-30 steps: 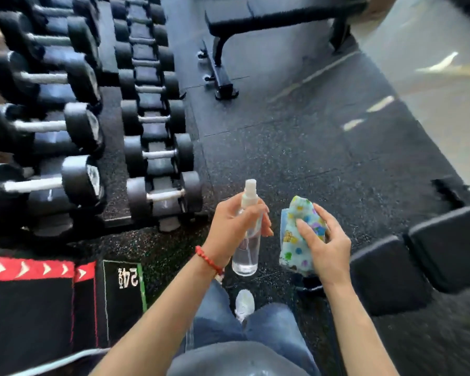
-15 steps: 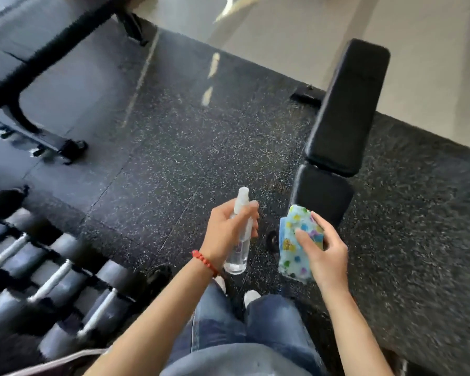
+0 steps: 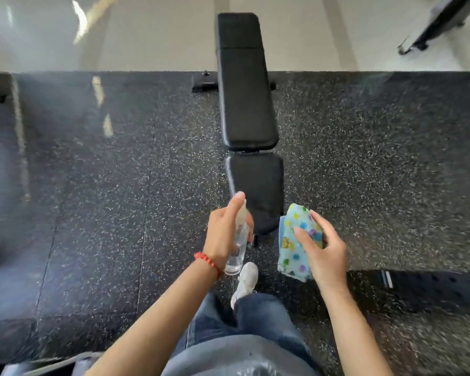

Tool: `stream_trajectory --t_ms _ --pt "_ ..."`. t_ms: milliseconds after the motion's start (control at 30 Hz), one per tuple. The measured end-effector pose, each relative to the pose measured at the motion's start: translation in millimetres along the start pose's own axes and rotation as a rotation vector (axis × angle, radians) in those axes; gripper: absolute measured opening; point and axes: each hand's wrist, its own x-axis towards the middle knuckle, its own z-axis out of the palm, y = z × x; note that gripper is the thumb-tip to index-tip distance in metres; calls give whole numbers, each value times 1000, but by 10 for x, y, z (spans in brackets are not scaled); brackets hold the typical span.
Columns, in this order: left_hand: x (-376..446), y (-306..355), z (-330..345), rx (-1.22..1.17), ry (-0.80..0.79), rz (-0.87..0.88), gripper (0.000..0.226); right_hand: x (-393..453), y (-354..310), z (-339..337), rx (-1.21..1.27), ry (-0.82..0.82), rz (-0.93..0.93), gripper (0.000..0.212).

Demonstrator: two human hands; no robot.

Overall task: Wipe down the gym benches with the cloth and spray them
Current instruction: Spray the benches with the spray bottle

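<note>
A black padded gym bench (image 3: 244,99) stretches straight ahead, its long back pad far and its short seat pad (image 3: 257,191) near. My left hand (image 3: 224,237) grips a clear spray bottle (image 3: 238,248), index finger on the nozzle, just left of the seat pad's near end. My right hand (image 3: 323,248) holds a folded light-blue cloth with coloured dots (image 3: 296,245) just right of that end. Both hands hover above the floor, apart from the bench.
Speckled black rubber flooring (image 3: 120,185) surrounds the bench; pale smooth floor (image 3: 152,36) lies beyond it. A black equipment frame (image 3: 434,25) stands at the far right. A dark perforated mat edge (image 3: 432,286) sits on the right. My white shoe (image 3: 246,278) steps toward the bench.
My view has swung right, away from the dumbbell rack, until the bench lies straight ahead. Both hands keep the same hold on bottle and cloth and are now nearer the seat pad.
</note>
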Motion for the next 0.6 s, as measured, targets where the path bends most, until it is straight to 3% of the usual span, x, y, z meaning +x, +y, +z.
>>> stream_trajectory --t_ms 267,600 --pt "581 -173 418 130 36 -48 57 560 14 -263 -24 51 103 39" --pt "1303 -582 318 483 110 -190 66 765 77 -284 2 107 213 41"
